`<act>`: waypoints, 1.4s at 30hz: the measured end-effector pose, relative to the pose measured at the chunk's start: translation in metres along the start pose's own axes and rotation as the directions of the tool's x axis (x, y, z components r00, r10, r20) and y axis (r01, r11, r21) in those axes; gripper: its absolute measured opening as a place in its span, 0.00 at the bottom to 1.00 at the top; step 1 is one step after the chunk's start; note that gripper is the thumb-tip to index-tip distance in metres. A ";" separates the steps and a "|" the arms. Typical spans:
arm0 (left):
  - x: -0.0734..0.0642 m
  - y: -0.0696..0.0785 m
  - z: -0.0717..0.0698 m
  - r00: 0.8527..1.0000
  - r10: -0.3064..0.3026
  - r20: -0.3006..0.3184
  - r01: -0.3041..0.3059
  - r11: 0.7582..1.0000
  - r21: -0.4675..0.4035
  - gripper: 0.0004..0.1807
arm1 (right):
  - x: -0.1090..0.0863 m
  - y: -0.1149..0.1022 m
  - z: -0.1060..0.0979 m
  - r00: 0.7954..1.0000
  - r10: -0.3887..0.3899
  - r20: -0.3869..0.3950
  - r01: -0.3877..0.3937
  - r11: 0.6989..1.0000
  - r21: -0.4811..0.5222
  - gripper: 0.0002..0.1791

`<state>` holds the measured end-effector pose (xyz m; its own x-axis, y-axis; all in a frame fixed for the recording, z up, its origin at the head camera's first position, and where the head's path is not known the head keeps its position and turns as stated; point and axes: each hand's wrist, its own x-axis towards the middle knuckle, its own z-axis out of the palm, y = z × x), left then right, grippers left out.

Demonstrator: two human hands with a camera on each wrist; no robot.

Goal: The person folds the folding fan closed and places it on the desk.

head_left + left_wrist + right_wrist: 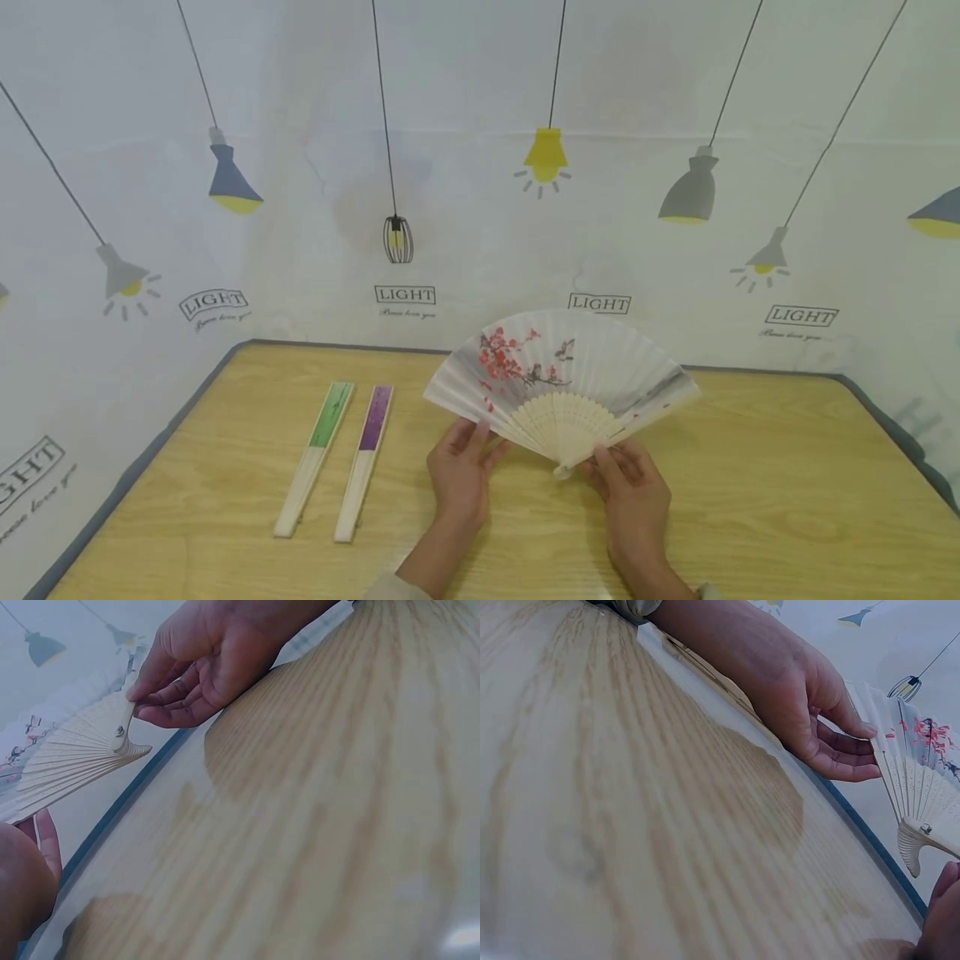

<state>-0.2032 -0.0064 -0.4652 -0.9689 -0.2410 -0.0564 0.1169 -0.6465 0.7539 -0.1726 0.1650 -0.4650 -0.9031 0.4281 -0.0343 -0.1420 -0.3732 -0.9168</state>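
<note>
A spread folding fan (600, 358), white with red blossoms, dark branches and small birds, is held up above the table between both hands. My left hand (459, 475) pinches its left outer edge, thumb in front; the right wrist view shows this left hand (814, 712) with its thumb on the fan's paper. Near the pivot, my right hand (633, 492) pinches the right outer rib between thumb and fingers, and in the left wrist view the right hand (210, 667) shows loosely curled lower fingers. The pale pierced ribs (82, 750) fan out from a metal rivet.
Left of the hands, a folded green fan (315, 458) and a folded purple fan (364, 462) lie side by side on the wooden table (202, 467). Behind the table's dark-edged rim hangs a white backdrop (465, 208) printed with lamps.
</note>
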 end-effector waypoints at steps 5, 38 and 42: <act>0.001 0.000 0.000 1.000 0.009 0.008 -0.009 1.000 0.001 0.11 | 0.000 0.000 0.001 1.000 0.006 -0.009 -0.006 1.000 -0.002 0.19; -0.001 0.002 0.001 0.999 -0.045 0.016 0.044 0.998 0.039 0.09 | -0.004 -0.001 0.001 0.998 0.023 0.054 -0.013 0.983 -0.181 0.18; -0.001 0.003 0.003 0.999 -0.046 0.012 0.045 0.998 0.046 0.09 | -0.004 -0.003 0.001 0.998 0.035 0.049 -0.025 0.980 -0.198 0.19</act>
<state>-0.2023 -0.0062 -0.4612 -0.9758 -0.2025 -0.0831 0.0629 -0.6231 0.7796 -0.1688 0.1639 -0.4617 -0.9261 0.3742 -0.0472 -0.0366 -0.2138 -0.9762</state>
